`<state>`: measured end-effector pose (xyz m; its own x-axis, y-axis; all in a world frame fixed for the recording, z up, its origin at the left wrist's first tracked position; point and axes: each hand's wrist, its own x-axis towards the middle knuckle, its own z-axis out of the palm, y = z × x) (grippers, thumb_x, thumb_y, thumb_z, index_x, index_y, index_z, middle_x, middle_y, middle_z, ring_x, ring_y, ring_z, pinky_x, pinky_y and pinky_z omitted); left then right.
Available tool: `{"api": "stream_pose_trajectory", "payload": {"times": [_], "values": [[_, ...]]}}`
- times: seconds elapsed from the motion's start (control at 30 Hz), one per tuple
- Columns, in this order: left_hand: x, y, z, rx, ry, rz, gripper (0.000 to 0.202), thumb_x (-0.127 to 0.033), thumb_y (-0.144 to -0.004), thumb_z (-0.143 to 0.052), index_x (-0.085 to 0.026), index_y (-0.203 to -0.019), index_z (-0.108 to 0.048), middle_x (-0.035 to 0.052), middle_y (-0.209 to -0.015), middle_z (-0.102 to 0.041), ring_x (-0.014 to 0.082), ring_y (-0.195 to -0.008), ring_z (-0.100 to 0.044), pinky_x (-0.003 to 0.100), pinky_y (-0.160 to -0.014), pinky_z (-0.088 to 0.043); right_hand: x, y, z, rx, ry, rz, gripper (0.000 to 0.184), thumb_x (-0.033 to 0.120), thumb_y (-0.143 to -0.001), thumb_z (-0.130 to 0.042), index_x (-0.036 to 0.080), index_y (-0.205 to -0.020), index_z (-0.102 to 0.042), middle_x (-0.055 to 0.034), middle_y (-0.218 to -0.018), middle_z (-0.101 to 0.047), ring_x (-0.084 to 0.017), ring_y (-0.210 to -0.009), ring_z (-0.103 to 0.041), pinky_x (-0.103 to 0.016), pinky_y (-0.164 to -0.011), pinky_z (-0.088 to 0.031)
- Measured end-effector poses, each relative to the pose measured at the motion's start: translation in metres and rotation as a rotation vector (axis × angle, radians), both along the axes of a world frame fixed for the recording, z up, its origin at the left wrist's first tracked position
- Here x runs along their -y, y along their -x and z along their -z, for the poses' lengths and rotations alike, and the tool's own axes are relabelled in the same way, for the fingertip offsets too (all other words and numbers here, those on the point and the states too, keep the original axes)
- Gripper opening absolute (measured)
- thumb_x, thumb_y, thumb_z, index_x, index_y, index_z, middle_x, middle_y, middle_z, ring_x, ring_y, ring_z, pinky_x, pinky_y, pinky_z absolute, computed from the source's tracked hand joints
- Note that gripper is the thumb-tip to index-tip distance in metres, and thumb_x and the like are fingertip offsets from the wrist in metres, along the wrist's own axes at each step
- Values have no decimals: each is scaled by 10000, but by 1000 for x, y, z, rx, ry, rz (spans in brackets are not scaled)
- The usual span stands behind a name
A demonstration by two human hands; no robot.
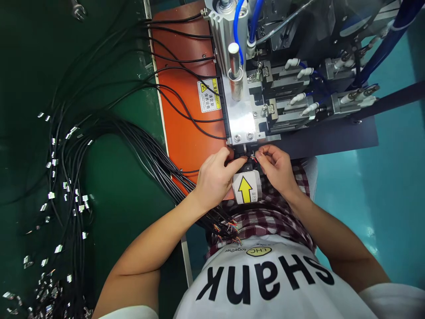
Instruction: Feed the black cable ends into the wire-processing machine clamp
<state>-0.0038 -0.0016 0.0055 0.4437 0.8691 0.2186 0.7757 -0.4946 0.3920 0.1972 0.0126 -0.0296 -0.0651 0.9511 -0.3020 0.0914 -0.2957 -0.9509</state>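
My left hand (215, 175) and my right hand (275, 166) meet at the front of a metal press machine (241, 115). Both pinch the stripped end of a thin black cable (249, 157), whose small coloured wires show between my fingertips, right under the machine's jaw. Just below my hands sits a white label with a yellow arrow (245, 188) pointing toward the machine. A bundle of black cables (146, 150) runs under my left forearm, its bared coloured ends (229, 228) lying against my checked cloth.
An orange mat (181, 88) lies left of the machine with several cables draped over it and a yellow warning sticker (209, 95). The green table (113, 195) holds many cables with metal plugs (63, 186). Pneumatic cylinders and blue hoses (299, 88) crowd the machine's right side.
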Motion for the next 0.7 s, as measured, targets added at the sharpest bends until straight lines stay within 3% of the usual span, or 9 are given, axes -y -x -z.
{"api": "stream_pose_trajectory", "payload": {"times": [0.1, 0.2, 0.3, 0.43, 0.53, 0.7], "values": [[0, 1, 0, 4, 9, 6, 357, -254, -1041, -364, -200, -1194, -682, 79, -964, -540, 169, -830, -546, 285, -706, -476, -1, -4, -1, -40, 50, -12, 256, 452, -884, -687, 208, -857, -615, 61, -576, -442, -85, -475, -356, -249, -467, -279], [1, 1, 1, 17, 27, 13, 363, -270, -1037, -368, -192, -1205, -680, 84, -966, -530, 176, -823, -537, 293, -696, -473, -1, -6, -8, -18, 59, 6, 287, 482, -892, -672, 196, -915, -672, 27, -676, -550, -82, -493, -384, -251, -464, -279], [1, 1, 1, 16, 28, 12, 364, -246, -1034, -358, -209, -1199, -680, 80, -974, -533, 175, -838, -541, 290, -707, -475, 1, -2, -18, 96, -51, 6, 269, 436, -898, -669, 194, -1002, -723, 0, -777, -619, -90, -530, -419, -262, -499, -330], [1, 1, 0, -7, -37, 26, 361, -186, -1020, -368, -201, -1178, -692, 83, -959, -550, 177, -839, -549, 293, -710, -459, 1, 5, -27, 286, -252, -10, 145, 334, -891, -671, 199, -889, -726, 2, -732, -607, -113, -576, -469, -281, -583, -406], [0, 1, -1, -11, -43, 36, 341, -178, -1013, -391, -186, -1173, -692, 90, -950, -580, 186, -835, -559, 302, -713, -447, 1, 4, -27, 332, -315, -13, 126, 305, -901, -647, 204, -856, -707, -17, -791, -647, -121, -603, -506, -292, -618, -433], [1, 1, 0, 4, 6, 36, 304, -157, -1005, -399, -169, -1148, -667, 105, -1027, -654, 195, -872, -590, 310, -729, -442, 1, 1, -14, 153, -139, 33, 177, 365, -887, -673, 201, -824, -660, 5, -714, -632, -105, -545, -486, -267, -531, -383]]}}
